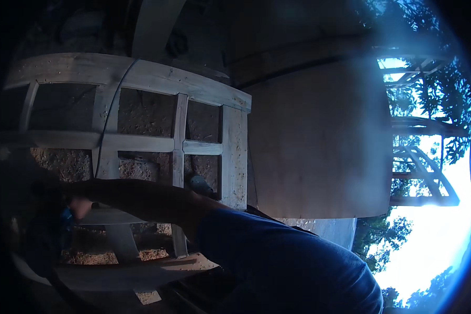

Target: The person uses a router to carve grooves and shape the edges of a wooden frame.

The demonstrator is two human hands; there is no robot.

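Observation:
My right arm, in a blue sleeve, reaches from the lower right across a pale wooden lattice frame (146,142). At the far left, my right hand (79,207) is closed around a dark tool with blue parts (66,222). Deep shadow hides most of that tool, so its exact kind cannot be made out. A thin dark cable (110,107) drapes over the frame's bars and runs down toward the hand. Wood dust speckles the frame's right end. My left hand does not show.
Wood shavings (89,258) lie below the frame's openings. A small rounded greenish object (199,183) shows through one opening. Right of the frame stands a large plain brown panel (319,146). Farther right, wooden frames (424,172) and trees stand against bright sky.

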